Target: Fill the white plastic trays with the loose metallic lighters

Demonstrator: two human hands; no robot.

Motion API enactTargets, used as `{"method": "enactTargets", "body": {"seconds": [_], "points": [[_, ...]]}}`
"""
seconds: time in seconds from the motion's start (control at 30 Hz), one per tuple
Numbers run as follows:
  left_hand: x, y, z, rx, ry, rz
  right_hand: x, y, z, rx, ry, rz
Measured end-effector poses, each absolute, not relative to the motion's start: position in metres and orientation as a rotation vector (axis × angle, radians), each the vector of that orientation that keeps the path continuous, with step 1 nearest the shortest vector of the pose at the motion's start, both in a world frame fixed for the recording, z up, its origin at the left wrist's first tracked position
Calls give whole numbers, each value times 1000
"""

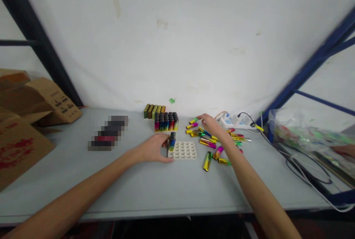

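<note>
Your left hand is resting on the table at the left edge of the white tray, fingers curled loosely against the tray's side and touching the few lighters standing in its back left corner. The rest of the tray's round sockets are showing bare.

Your right hand is reaching out over the loose lighters, which are lying scattered flat on the table just right of the tray, in yellow, green and pink. The fingers are spreading open and hovering over the far end of the pile; it looks as if the fingertips are touching one lighter there, but the blur is making that hard to tell, and nothing is being gripped.

Behind the tray, a packed block of lighters is standing upright, with a second darker block just behind it to the left. A white power strip is lying beyond the loose pile, and cardboard boxes are sitting at the far left of the table.
</note>
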State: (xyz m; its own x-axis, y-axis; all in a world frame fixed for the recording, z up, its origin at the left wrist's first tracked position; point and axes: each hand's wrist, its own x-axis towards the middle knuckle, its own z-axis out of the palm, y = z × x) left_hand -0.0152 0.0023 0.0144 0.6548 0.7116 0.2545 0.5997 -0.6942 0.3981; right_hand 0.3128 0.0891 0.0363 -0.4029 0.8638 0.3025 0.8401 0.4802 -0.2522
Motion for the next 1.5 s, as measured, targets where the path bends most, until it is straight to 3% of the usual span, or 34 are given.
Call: {"method": "enactTargets", "body": {"seconds": [0.37, 0.6, 0.8, 1.1, 1.37, 1.5], "points": [[-21, 9, 16, 2567, 1143, 539, 305, 118, 30, -1500, -2680, -130], [-26, 11, 14, 2574, 1173, 454, 309, 81, 39, -1371, -2740, 18], [-28, 9, 12, 2556, 1150, 535, 319, 56, 48, -1381, -2294, 206], [-33, 12, -2, 2538, 1230, 627, 310, 2, 37, -1086, -1337, 859], [-23, 3, 13, 2548, 1210, 554, 275, -29, 35, -945, -1284, 1107], [-21, 5, 16, 2568, 1188, 514, 270, -27, 30, -886, -1390, 1075]]}}
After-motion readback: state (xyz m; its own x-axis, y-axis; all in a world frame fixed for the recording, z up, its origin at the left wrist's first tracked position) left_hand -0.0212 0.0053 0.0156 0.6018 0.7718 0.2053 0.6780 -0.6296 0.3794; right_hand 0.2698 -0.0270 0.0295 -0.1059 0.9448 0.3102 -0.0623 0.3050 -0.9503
